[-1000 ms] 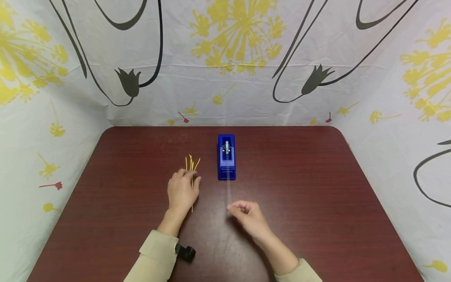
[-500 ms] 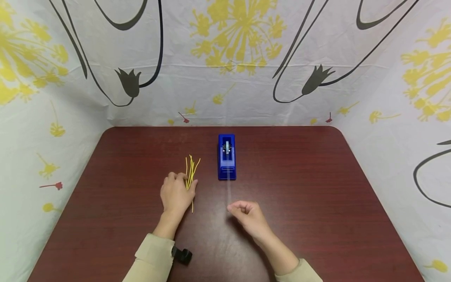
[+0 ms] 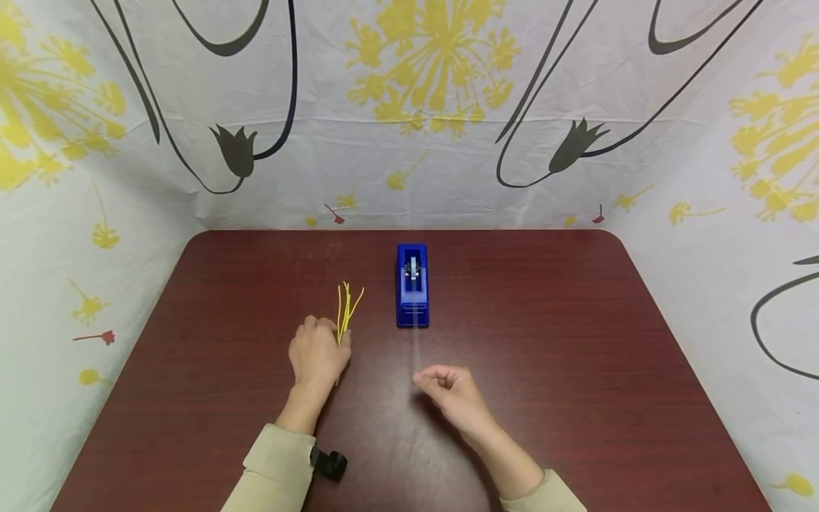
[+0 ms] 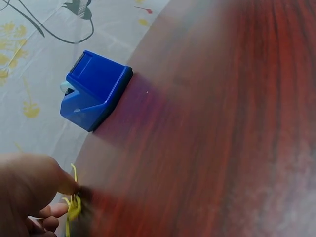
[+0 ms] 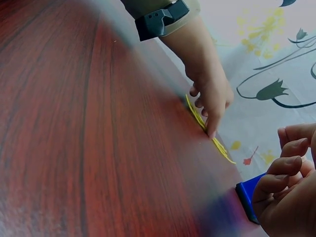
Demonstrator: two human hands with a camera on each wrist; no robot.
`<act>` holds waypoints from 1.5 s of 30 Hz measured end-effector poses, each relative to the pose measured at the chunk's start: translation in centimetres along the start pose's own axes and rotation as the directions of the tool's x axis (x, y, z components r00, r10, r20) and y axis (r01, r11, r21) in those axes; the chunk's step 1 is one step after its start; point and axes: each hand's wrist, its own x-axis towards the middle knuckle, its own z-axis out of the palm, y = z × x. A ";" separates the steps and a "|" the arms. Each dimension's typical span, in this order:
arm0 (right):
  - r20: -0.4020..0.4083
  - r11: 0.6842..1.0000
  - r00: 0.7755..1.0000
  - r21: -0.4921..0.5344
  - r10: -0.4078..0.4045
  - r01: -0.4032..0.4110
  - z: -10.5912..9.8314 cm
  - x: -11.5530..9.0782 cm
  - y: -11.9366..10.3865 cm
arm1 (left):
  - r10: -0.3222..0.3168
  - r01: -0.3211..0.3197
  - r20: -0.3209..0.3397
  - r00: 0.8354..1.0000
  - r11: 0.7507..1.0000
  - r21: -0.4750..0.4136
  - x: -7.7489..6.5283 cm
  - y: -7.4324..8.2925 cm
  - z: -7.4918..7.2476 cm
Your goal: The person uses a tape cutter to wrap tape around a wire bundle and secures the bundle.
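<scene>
My left hand (image 3: 316, 355) pinches a bundle of thin, yellow, wire-like strands (image 3: 345, 306) low over the table. Their far ends fan out past the fingertips. In the left wrist view, the thumb and index finger close on the strands (image 4: 74, 212). To the right, my right hand (image 3: 457, 402) pinches the end of a strip of clear tape (image 3: 416, 348) between thumb and index finger. That strip runs straight back to a blue tape dispenser (image 3: 403, 295) with a small tape roll. Seen from the right wrist, the right hand (image 5: 291, 192) partly hides the dispenser (image 5: 247, 197).
A dark red-brown wooden table (image 3: 563, 320) lies under both hands. White cloth (image 3: 448, 192) with yellow and grey flower prints rises along its back and sides. A black camera (image 3: 331, 464) is strapped to the left wrist.
My left hand has drawn back slightly to the left and towards me, and now gathers the strands in a pinch, their near end shifting left. The right hand and tape stay still.
</scene>
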 end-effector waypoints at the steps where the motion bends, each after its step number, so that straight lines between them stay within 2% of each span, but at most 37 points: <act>1: 0.000 1.000 1.000 -0.001 0.001 -0.001 0.0 0.0 0.0 | 0.004 -0.004 -0.002 1.000 1.000 -0.004 0.0 -0.1 0.0; 8: 0.000 1.000 1.000 -0.001 0.012 -0.012 0.0 0.0 0.0 | 0.016 -0.018 -0.037 0.999 0.999 -0.033 0.2 -0.3 -0.3; 13: -0.001 1.000 1.000 -0.001 0.013 -0.013 0.1 0.0 0.0 | 0.047 -0.046 -0.045 0.998 0.999 0.012 0.4 -0.3 -0.1; 19: 0.005 1.000 1.000 -0.001 0.008 -0.008 0.0 0.1 0.0 | 0.079 -0.080 0.013 0.997 0.993 0.085 0.6 -0.1 0.3; 27: 0.015 1.000 1.000 0.009 0.003 -0.003 0.0 0.2 0.1 | 0.070 -0.085 0.100 0.993 0.984 0.155 0.6 0.0 0.3; 33: 0.017 1.000 1.000 0.002 0.004 -0.004 -0.1 0.1 0.0 | 0.067 -0.080 0.084 0.994 0.982 0.173 0.5 -0.1 0.1; 39: 0.011 1.000 1.000 -0.002 0.010 -0.010 -0.1 0.2 -0.1 | 0.059 -0.065 0.053 0.997 0.988 0.141 0.6 -0.1 -0.7; 45: 0.009 1.000 1.000 0.008 0.005 -0.005 -0.1 0.2 0.0 | 0.024 -0.024 0.067 0.997 1.000 0.002 0.7 -0.4 -0.8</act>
